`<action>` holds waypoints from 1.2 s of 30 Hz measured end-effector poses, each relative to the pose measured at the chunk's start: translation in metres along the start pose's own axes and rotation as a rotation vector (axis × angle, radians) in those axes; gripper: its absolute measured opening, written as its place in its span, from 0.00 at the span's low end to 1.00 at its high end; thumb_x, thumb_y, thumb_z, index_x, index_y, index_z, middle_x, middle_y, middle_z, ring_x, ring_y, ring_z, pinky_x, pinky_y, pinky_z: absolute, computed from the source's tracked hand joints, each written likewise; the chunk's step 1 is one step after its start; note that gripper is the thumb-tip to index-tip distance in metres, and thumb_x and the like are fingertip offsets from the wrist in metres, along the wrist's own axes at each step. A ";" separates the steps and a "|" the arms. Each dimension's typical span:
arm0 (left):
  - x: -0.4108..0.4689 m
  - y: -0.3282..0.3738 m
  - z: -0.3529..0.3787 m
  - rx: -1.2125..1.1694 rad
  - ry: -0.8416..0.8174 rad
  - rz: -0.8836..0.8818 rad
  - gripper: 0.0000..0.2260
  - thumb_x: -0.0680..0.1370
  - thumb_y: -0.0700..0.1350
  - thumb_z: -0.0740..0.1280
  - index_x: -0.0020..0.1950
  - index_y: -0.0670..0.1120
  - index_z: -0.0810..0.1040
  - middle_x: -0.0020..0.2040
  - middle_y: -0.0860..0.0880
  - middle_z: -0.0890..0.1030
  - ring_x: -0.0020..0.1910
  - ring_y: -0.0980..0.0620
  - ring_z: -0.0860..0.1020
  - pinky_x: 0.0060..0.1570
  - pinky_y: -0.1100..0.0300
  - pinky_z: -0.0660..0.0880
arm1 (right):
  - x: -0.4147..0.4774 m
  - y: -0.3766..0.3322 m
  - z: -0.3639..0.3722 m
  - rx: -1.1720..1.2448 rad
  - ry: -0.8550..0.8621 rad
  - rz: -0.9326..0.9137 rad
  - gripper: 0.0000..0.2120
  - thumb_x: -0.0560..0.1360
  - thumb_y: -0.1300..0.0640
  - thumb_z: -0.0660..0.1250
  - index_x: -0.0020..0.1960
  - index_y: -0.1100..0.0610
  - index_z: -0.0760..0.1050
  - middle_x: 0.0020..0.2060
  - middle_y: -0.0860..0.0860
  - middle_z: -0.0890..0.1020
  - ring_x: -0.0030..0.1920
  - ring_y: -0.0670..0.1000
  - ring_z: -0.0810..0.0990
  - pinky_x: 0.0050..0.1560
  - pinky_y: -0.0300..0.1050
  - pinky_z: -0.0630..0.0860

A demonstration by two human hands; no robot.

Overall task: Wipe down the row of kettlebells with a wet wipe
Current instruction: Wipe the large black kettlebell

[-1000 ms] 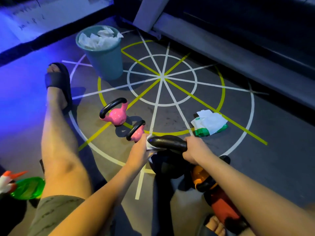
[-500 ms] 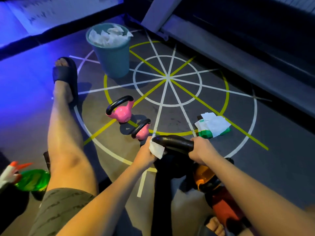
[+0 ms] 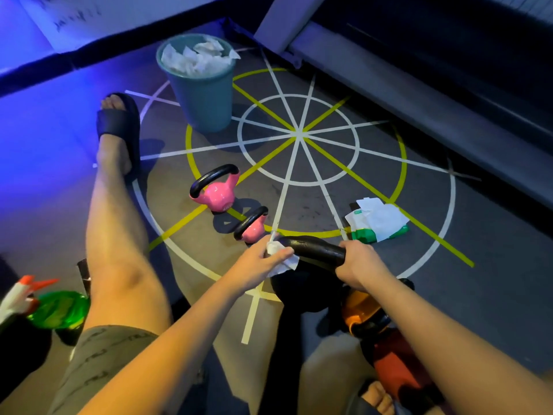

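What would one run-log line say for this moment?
left hand holds wet wipe on black kettlebell handle | right hand grips handle

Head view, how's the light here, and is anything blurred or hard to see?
Head view: blue-violet light floods the floor on the left, warmer toward the middle. Head view: the bin and far pink kettlebell throw shadows to their right. Head view: the black kettlebell sinks into darkness below its glossy handle, the wipe bright against it. Head view: the writing at top left is smeared.
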State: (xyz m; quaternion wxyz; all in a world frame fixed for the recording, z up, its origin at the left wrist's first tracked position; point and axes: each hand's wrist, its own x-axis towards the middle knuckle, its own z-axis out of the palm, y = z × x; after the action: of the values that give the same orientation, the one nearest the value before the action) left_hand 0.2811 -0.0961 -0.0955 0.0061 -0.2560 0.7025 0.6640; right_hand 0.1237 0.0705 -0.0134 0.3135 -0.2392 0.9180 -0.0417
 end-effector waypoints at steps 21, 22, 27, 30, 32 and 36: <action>0.023 -0.036 0.061 -0.302 0.469 -0.042 0.21 0.74 0.43 0.77 0.65 0.54 0.80 0.57 0.59 0.84 0.56 0.60 0.80 0.63 0.63 0.76 | -0.010 -0.011 -0.004 -0.001 0.018 0.054 0.16 0.69 0.61 0.68 0.56 0.48 0.77 0.43 0.50 0.77 0.48 0.56 0.79 0.54 0.51 0.80; 0.020 -0.033 0.064 -0.305 0.493 -0.040 0.22 0.75 0.41 0.76 0.66 0.55 0.78 0.57 0.63 0.81 0.55 0.64 0.78 0.58 0.73 0.73 | -0.012 -0.012 -0.003 -0.002 0.021 0.059 0.17 0.69 0.61 0.68 0.56 0.48 0.77 0.43 0.50 0.77 0.47 0.56 0.79 0.54 0.51 0.80; 0.027 -0.034 0.053 -0.050 0.399 -0.041 0.18 0.75 0.55 0.73 0.63 0.55 0.77 0.54 0.58 0.82 0.56 0.56 0.80 0.48 0.75 0.70 | -0.014 -0.014 -0.002 0.016 0.027 0.075 0.20 0.71 0.62 0.69 0.60 0.48 0.76 0.47 0.51 0.77 0.50 0.56 0.79 0.56 0.52 0.80; 0.031 -0.024 0.031 0.142 0.291 0.039 0.22 0.68 0.62 0.76 0.57 0.59 0.73 0.48 0.59 0.80 0.53 0.59 0.80 0.49 0.64 0.73 | -0.012 -0.012 -0.002 0.016 0.032 0.059 0.20 0.72 0.62 0.69 0.61 0.48 0.75 0.46 0.51 0.76 0.48 0.55 0.77 0.56 0.51 0.79; 0.029 -0.013 0.018 0.059 0.163 0.095 0.42 0.68 0.54 0.82 0.76 0.56 0.63 0.59 0.64 0.78 0.58 0.76 0.73 0.55 0.76 0.68 | -0.013 -0.011 -0.002 0.014 0.038 0.054 0.20 0.72 0.62 0.69 0.61 0.48 0.75 0.45 0.50 0.75 0.48 0.54 0.76 0.56 0.50 0.79; 0.032 -0.014 0.009 -0.011 0.010 0.156 0.56 0.64 0.46 0.85 0.81 0.59 0.51 0.69 0.57 0.73 0.72 0.68 0.65 0.68 0.70 0.66 | -0.014 -0.010 0.001 0.031 0.051 0.048 0.18 0.71 0.62 0.68 0.59 0.48 0.75 0.45 0.51 0.75 0.49 0.56 0.78 0.56 0.51 0.79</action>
State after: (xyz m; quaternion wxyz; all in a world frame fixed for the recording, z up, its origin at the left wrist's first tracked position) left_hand 0.2556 -0.0990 -0.1211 -0.0506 -0.2036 0.7167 0.6651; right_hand 0.1381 0.0683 -0.0039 0.2948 -0.2111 0.9304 -0.0546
